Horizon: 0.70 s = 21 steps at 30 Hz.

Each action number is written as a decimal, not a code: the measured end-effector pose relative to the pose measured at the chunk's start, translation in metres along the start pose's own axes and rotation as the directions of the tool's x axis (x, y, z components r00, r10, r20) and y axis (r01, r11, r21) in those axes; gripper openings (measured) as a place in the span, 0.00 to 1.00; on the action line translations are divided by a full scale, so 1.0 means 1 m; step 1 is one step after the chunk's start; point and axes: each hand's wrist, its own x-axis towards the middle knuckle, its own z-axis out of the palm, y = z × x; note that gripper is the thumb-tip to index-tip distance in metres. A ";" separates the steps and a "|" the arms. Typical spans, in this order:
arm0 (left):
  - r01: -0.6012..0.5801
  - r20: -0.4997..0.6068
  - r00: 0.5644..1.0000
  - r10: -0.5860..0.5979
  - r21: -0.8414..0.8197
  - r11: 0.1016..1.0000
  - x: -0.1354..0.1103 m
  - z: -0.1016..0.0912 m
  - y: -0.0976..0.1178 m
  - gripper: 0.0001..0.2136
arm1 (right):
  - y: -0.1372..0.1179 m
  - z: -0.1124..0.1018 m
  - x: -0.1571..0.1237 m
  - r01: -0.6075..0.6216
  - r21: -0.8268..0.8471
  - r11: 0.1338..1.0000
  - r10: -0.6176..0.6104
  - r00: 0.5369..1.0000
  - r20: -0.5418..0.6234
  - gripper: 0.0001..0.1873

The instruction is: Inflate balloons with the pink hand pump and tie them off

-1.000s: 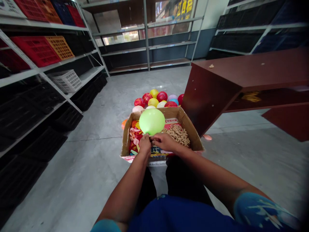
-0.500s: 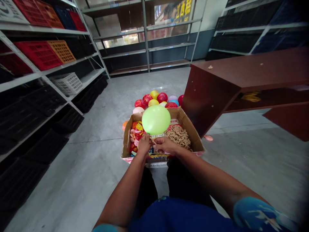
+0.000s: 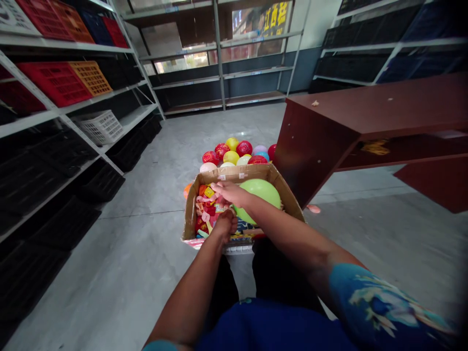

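Grey floor (image 3: 139, 243) and metal shelves (image 3: 256, 99) beyond a green balloon (image 3: 261, 190)

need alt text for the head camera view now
A person's left hand is closed at the neck of a green balloon at an open cardboard box, the right hand stretched across in front. Limp balloons lie in the box's left side; inflated balloons sit on the floor beyond, beside a reddish-brown desk.
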 end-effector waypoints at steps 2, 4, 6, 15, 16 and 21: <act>0.059 0.058 0.997 -0.050 -0.165 0.985 -0.002 0.000 0.002 0.15 | -0.004 0.001 -0.009 0.113 0.039 0.993 -0.114 0.993 0.017 0.18; 0.104 0.110 0.991 -0.072 -0.319 0.942 -0.002 -0.002 0.005 0.17 | -0.001 -0.004 -0.028 0.207 0.158 0.965 -0.222 0.972 0.078 0.19; 0.108 0.114 0.991 -0.066 -0.420 0.901 -0.001 -0.006 0.009 0.19 | 0.011 -0.013 -0.051 0.194 0.263 0.945 -0.242 0.956 0.164 0.21; 0.184 0.201 0.977 -0.067 -0.645 0.742 -0.022 -0.007 0.039 0.14 | 0.105 -0.007 -0.047 0.027 0.456 0.889 0.086 0.971 -0.225 0.14; 0.200 0.222 0.973 -0.066 -0.660 0.724 -0.025 -0.004 0.041 0.14 | 0.106 0.000 -0.041 0.048 0.498 0.866 0.076 0.971 -0.226 0.14; 0.255 0.301 0.953 -0.047 -0.701 0.666 -0.037 0.005 0.044 0.13 | 0.095 0.022 -0.028 0.033 0.539 0.842 0.051 0.989 -0.140 0.13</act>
